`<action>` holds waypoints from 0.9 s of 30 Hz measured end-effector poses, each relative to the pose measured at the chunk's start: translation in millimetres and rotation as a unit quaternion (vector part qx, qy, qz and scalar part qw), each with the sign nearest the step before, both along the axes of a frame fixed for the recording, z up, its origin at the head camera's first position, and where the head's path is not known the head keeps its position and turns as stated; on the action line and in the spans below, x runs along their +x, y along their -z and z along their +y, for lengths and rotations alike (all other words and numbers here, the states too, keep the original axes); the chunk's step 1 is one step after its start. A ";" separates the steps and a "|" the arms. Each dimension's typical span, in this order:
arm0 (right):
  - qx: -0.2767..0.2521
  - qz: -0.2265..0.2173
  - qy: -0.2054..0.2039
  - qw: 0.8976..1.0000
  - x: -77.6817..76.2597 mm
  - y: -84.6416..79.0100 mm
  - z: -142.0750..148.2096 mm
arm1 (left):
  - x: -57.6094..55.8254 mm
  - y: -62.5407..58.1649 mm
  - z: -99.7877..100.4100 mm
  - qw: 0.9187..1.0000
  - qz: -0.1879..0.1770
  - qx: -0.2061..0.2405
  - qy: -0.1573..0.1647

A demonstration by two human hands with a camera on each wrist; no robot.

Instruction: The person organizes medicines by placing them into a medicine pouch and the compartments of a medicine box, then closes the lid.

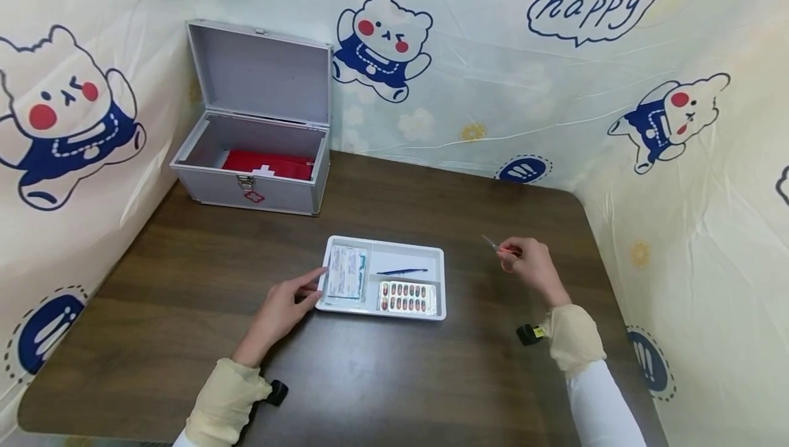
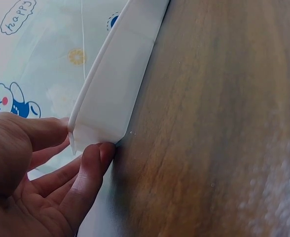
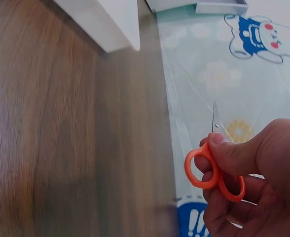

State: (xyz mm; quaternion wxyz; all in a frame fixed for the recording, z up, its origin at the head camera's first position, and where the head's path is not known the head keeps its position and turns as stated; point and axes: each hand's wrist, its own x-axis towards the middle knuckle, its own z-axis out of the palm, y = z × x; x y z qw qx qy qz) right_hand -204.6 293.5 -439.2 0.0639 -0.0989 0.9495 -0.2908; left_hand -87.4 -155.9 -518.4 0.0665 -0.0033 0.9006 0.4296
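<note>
A white divided tray lies on the table. My left hand holds its left end, with thumb and fingers at the rim and lower corner in the left wrist view. Printed packets fill the tray's left section. A slim dark blue stick lies at the upper right of the tray, above a blister pack of capsules. Off to the right of the tray, my right hand pinches small scissors by their orange handles. The thin blade points away from the hand.
A grey metal case stands at the back left with its lid raised. Inside lies a red pouch with a white cross. Printed cloth walls the back and both sides of the brown table.
</note>
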 end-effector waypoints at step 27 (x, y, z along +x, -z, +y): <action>-0.012 -0.010 -0.086 0.996 -7.9 18.1 -83.0 | 1.5 1.7 1.5 1.000 0.021 -0.006 0.001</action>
